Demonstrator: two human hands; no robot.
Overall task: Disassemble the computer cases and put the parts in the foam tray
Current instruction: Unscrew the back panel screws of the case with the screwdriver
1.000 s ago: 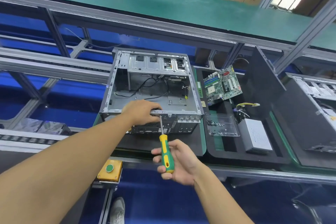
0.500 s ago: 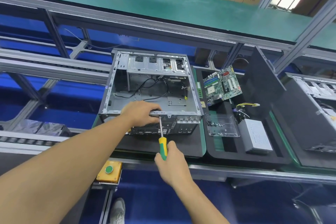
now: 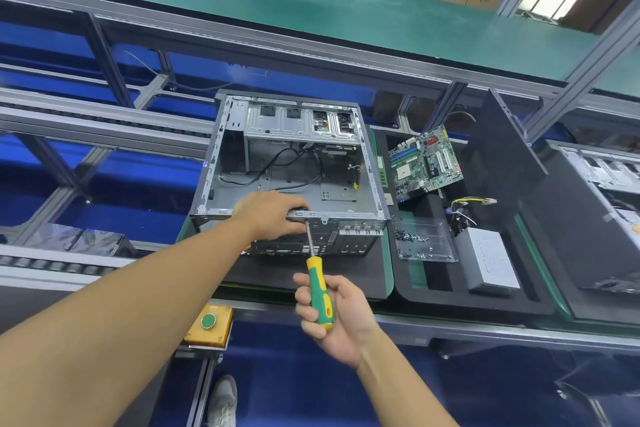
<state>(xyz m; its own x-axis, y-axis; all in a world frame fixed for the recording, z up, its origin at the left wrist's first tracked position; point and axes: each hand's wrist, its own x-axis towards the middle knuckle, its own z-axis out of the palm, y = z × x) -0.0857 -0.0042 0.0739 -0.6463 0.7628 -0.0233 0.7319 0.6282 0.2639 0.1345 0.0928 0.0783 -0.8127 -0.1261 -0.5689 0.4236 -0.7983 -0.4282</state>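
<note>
My left hand [image 3: 273,215] grips the near rim of the open computer case [image 3: 287,180]. At its 6 o'clock my right hand [image 3: 336,312] wraps the screwdriver [image 3: 320,291] (tip at the rear panel). The foam tray [image 3: 485,302] sits at 3 o'clock.

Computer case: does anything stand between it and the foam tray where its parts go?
Nothing visible does. The foam tray lies directly right of the computer case, side by side. The left hand grips the case's near rail and the right hand holds the screwdriver in front, both off that path.
</note>
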